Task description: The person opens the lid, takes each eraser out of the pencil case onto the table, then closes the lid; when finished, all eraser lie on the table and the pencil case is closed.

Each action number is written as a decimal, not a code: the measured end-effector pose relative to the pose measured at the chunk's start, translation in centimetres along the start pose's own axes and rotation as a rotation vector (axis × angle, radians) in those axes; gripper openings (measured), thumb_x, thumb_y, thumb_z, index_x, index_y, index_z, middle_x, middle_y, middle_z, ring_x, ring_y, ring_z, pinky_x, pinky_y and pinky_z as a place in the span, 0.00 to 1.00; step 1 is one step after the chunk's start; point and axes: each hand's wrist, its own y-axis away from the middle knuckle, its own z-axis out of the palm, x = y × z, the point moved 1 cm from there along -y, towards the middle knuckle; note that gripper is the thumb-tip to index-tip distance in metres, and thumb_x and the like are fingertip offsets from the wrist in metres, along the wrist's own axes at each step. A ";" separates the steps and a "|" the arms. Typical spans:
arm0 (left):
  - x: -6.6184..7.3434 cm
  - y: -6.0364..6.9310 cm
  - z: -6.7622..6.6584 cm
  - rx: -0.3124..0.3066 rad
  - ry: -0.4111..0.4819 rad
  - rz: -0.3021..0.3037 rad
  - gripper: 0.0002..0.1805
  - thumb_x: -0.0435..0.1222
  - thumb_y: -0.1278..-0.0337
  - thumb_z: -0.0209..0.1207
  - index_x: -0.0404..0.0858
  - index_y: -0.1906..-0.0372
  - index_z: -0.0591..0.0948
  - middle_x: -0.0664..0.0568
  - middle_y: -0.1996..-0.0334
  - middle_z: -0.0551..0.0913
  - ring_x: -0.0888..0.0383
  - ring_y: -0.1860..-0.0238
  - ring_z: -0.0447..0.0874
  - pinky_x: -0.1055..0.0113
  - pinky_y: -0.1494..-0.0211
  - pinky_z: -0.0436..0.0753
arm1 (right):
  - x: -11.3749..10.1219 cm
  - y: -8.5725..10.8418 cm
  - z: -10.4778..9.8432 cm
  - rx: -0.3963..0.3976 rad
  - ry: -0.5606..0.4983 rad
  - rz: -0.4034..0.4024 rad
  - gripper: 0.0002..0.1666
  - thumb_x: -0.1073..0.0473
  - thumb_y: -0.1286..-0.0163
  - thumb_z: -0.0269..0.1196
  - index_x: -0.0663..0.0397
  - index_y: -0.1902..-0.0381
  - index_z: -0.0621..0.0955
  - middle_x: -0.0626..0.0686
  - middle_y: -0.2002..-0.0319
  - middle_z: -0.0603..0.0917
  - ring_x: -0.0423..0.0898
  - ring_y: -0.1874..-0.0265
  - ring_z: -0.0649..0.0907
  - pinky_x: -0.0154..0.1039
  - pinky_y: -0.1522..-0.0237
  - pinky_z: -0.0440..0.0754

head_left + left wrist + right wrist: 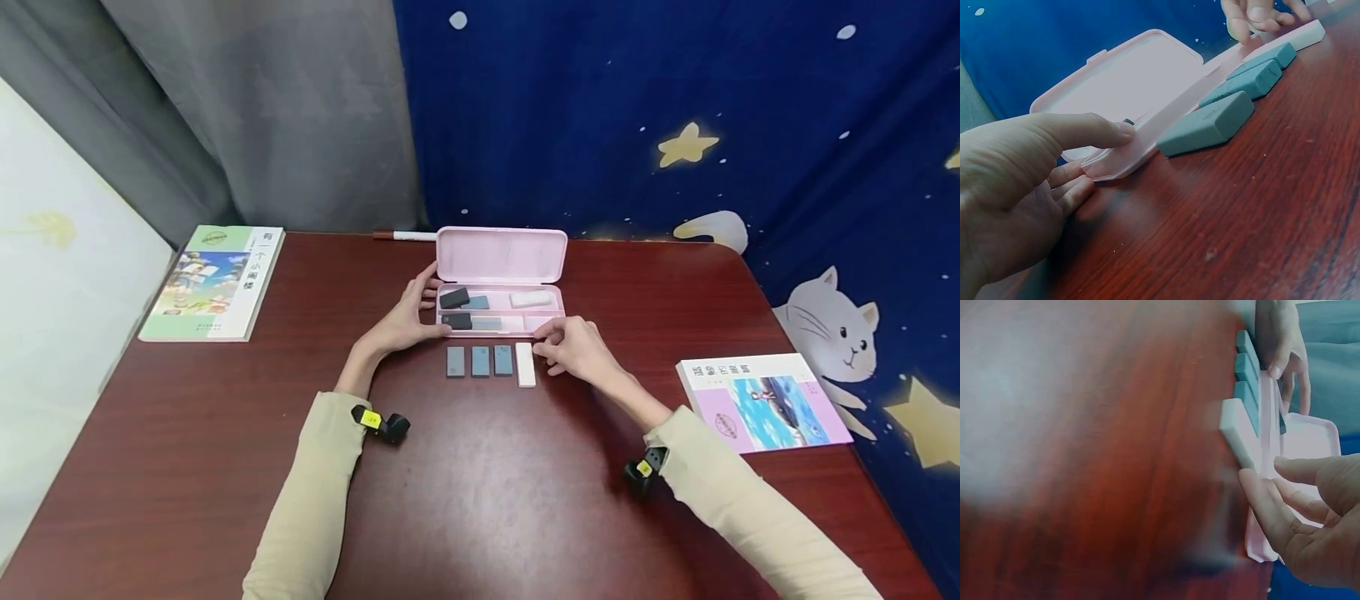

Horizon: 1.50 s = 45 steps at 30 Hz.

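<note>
A pink pencil case lies with its lid up at the table's far side. My left hand grips its left end, thumb on the front rim and fingers at the side. Dark erasers, a blue eraser and a white eraser lie inside. In front stand three grey-blue erasers in a row, then a longer white eraser on the right. Beside it, at the case's front right corner, is my right hand, thumb and fingers apart; whether it touches the case I cannot tell.
A book with a green cover lies at the table's left, and one with a pink cover at the right. A brown-and-white marker lies along the back edge. Grey and blue curtains hang behind the table.
</note>
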 end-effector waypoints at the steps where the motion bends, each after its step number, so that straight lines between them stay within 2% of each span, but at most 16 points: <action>1: 0.4 0.1 -0.1 -0.001 0.002 0.002 0.59 0.27 0.52 0.69 0.38 0.23 0.40 0.35 0.36 0.55 0.42 0.37 0.57 0.49 0.32 0.62 | -0.3 -0.2 0.0 0.004 0.006 -0.008 0.09 0.69 0.37 0.65 0.67 0.59 0.83 0.61 0.74 0.84 0.51 0.80 0.85 0.43 0.77 0.84; 6: 2.5 0.5 -0.3 -0.016 0.040 0.008 0.57 0.23 0.53 0.67 0.30 0.25 0.40 0.28 0.37 0.54 0.35 0.37 0.55 0.44 0.33 0.60 | -1.9 -1.3 0.3 0.003 0.054 -0.105 0.09 0.68 0.36 0.65 0.67 0.59 0.84 0.61 0.73 0.85 0.51 0.79 0.86 0.42 0.76 0.85; 8: 2.8 0.6 -0.4 -0.021 0.043 0.013 0.57 0.23 0.53 0.67 0.29 0.25 0.40 0.27 0.37 0.54 0.34 0.37 0.55 0.44 0.33 0.60 | -2.4 -1.9 0.5 -0.006 0.089 -0.156 0.09 0.68 0.36 0.64 0.66 0.58 0.84 0.60 0.73 0.85 0.51 0.79 0.86 0.40 0.75 0.84; 12: 3.0 0.4 -0.2 -0.029 0.050 0.020 0.56 0.22 0.52 0.67 0.29 0.25 0.40 0.26 0.37 0.54 0.33 0.37 0.56 0.44 0.33 0.60 | -3.1 -3.0 1.1 -0.024 0.205 -0.265 0.07 0.67 0.36 0.65 0.64 0.60 0.86 0.53 0.75 0.84 0.45 0.77 0.83 0.33 0.72 0.80; 15: 3.0 0.4 -0.1 -0.029 0.056 0.010 0.56 0.22 0.52 0.67 0.29 0.25 0.40 0.26 0.37 0.54 0.34 0.37 0.56 0.44 0.33 0.60 | -3.4 -3.8 1.6 -0.030 0.287 -0.346 0.07 0.67 0.37 0.65 0.62 0.62 0.86 0.50 0.74 0.83 0.43 0.74 0.80 0.33 0.70 0.77; 23: 3.0 0.6 -0.5 -0.024 0.056 0.004 0.56 0.22 0.52 0.67 0.30 0.25 0.41 0.27 0.37 0.55 0.34 0.37 0.56 0.44 0.33 0.61 | -4.3 -5.7 3.2 -0.036 0.395 -0.450 0.07 0.69 0.39 0.67 0.63 0.62 0.87 0.54 0.67 0.83 0.47 0.66 0.80 0.39 0.62 0.78; 28: 2.9 0.5 -0.5 -0.028 0.051 0.014 0.56 0.22 0.53 0.67 0.28 0.26 0.41 0.27 0.38 0.55 0.34 0.37 0.56 0.44 0.33 0.60 | -4.4 -6.4 3.9 -0.069 0.489 -0.447 0.09 0.68 0.38 0.67 0.62 0.58 0.86 0.56 0.63 0.85 0.48 0.60 0.83 0.40 0.56 0.80; 31: 2.9 0.5 -0.4 -0.029 0.055 0.018 0.56 0.22 0.53 0.67 0.29 0.25 0.41 0.26 0.38 0.55 0.33 0.37 0.56 0.44 0.33 0.61 | -4.5 -6.5 4.1 -0.076 0.515 -0.420 0.10 0.68 0.38 0.66 0.62 0.58 0.86 0.55 0.64 0.85 0.47 0.61 0.84 0.39 0.56 0.81; 35: 2.9 0.5 -0.4 -0.024 0.064 0.024 0.56 0.22 0.53 0.67 0.29 0.25 0.41 0.26 0.38 0.55 0.33 0.37 0.56 0.44 0.33 0.61 | -4.7 -6.5 4.2 -0.091 0.534 -0.409 0.10 0.67 0.37 0.66 0.62 0.57 0.86 0.56 0.63 0.85 0.48 0.60 0.84 0.40 0.56 0.81; 41: 3.0 0.6 -0.4 -0.025 0.059 0.020 0.56 0.22 0.53 0.67 0.29 0.25 0.41 0.26 0.38 0.55 0.33 0.37 0.56 0.44 0.33 0.61 | -4.9 -6.3 4.2 -0.092 0.534 -0.433 0.10 0.70 0.38 0.65 0.64 0.59 0.87 0.57 0.64 0.83 0.49 0.61 0.84 0.39 0.57 0.81; 45: 2.9 0.6 -0.4 -0.022 0.058 0.012 0.56 0.22 0.53 0.66 0.28 0.26 0.41 0.27 0.38 0.55 0.34 0.37 0.56 0.44 0.33 0.61 | -5.0 -6.2 4.2 -0.092 0.521 -0.408 0.09 0.70 0.38 0.65 0.64 0.59 0.86 0.56 0.64 0.83 0.48 0.62 0.84 0.39 0.58 0.81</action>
